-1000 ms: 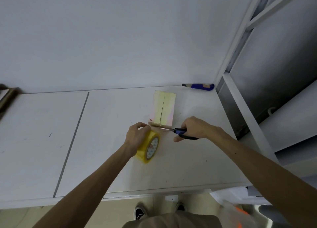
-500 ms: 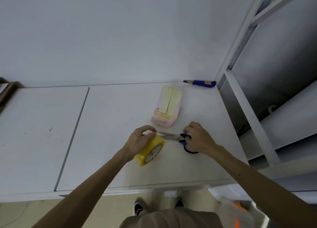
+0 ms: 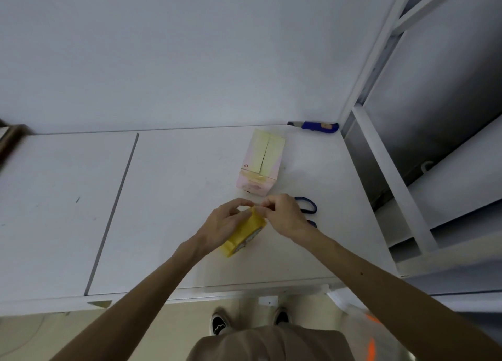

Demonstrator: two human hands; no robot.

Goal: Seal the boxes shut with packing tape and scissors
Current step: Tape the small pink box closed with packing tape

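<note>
A yellow roll of packing tape [image 3: 245, 234] stands on edge on the white table [image 3: 173, 197], and my left hand [image 3: 221, 226] grips it from the left. My right hand [image 3: 284, 215] pinches at the top of the roll with thumb and fingertips. The blue-handled scissors [image 3: 307, 206] lie on the table just behind my right hand, partly hidden by it. A small pink box [image 3: 262, 162] with yellow tape along its top seam and over its near edge sits beyond the hands.
A blue utility knife [image 3: 316, 126] lies at the back right corner by the wall. A white metal frame [image 3: 391, 176] rises along the table's right side. A seam [image 3: 114, 211] splits the tabletop. My shoes show below the front edge.
My right hand set the scissors down on the table and moved left onto the tape roll. The tape between roll and box is cut, and the box has turned slightly.
</note>
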